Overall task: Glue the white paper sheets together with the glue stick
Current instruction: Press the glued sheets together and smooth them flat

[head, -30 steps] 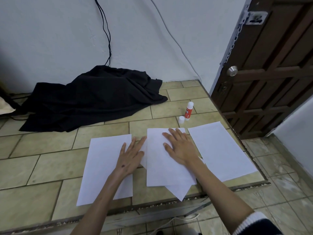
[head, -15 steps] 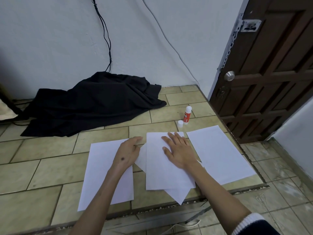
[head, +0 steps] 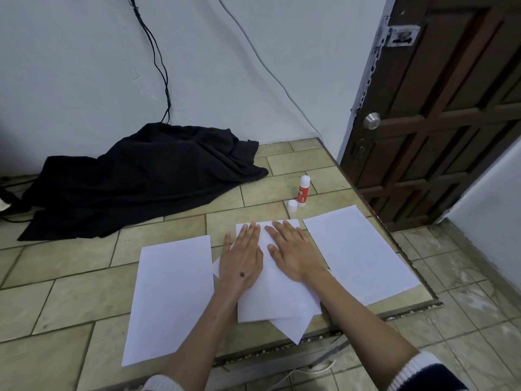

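Note:
Two overlapping white sheets (head: pixel 279 303) lie in the middle of the tiled platform, the lower one skewed so its corner sticks out at the front. My left hand (head: pixel 241 259) and my right hand (head: pixel 294 253) both press flat on the top sheet, fingers spread. A single white sheet (head: pixel 169 297) lies to the left and another (head: pixel 358 252) to the right. The red and white glue stick (head: pixel 303 191) stands upright beyond the sheets, its white cap (head: pixel 292 205) beside it.
A black cloth (head: pixel 135 179) is heaped at the back left against the wall, with cables running up. The platform's front edge (head: pixel 282 354) drops to a lower tiled floor. A dark wooden door (head: pixel 439 108) stands at the right.
My left hand has moved right, from the gap beside the left sheet onto the middle stack, and now lies flat next to my right hand. The view has shifted a little.

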